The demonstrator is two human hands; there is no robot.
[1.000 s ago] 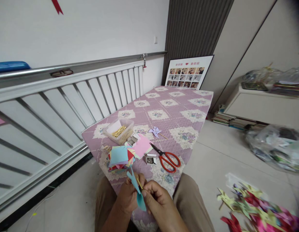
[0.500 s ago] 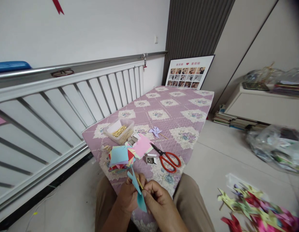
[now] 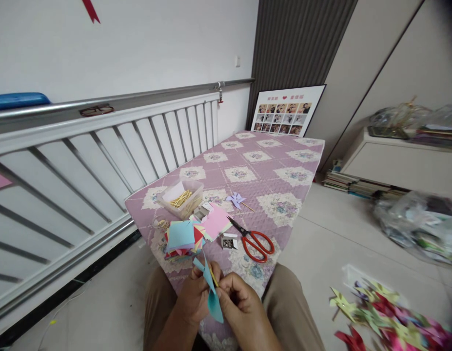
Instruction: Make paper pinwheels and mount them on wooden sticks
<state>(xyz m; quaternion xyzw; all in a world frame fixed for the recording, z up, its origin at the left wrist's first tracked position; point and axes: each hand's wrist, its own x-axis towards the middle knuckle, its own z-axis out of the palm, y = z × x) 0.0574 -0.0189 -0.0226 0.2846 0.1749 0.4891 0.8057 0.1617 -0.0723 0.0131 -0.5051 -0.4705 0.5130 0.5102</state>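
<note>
My left hand [image 3: 196, 291] is closed on a light blue paper pinwheel [image 3: 214, 304] above the table's near edge. A thin yellow stick [image 3: 213, 278] shows against the paper's right side, and the fingertips of my right hand [image 3: 237, 297] pinch it close to the paper. Just beyond my hands lies a stack of coloured paper squares [image 3: 181, 235], light blue on top. A small open box of metal pins [image 3: 229, 242] sits right of the stack. Red-handled scissors [image 3: 253, 240] lie farther right, and a finished lilac pinwheel [image 3: 236, 199] on its stick rests behind them.
A clear plastic tub [image 3: 181, 199] of yellow sticks stands at the table's left side. The table wears a purple floral cloth [image 3: 262, 165]. Several colourful pinwheels [image 3: 390, 312] lie on the floor at right. A white radiator [image 3: 101, 156] runs along the left wall.
The stick has tilted slightly and lies closer along the paper. Both hands keep nearly the same place and grip; the whole view has shifted a little.
</note>
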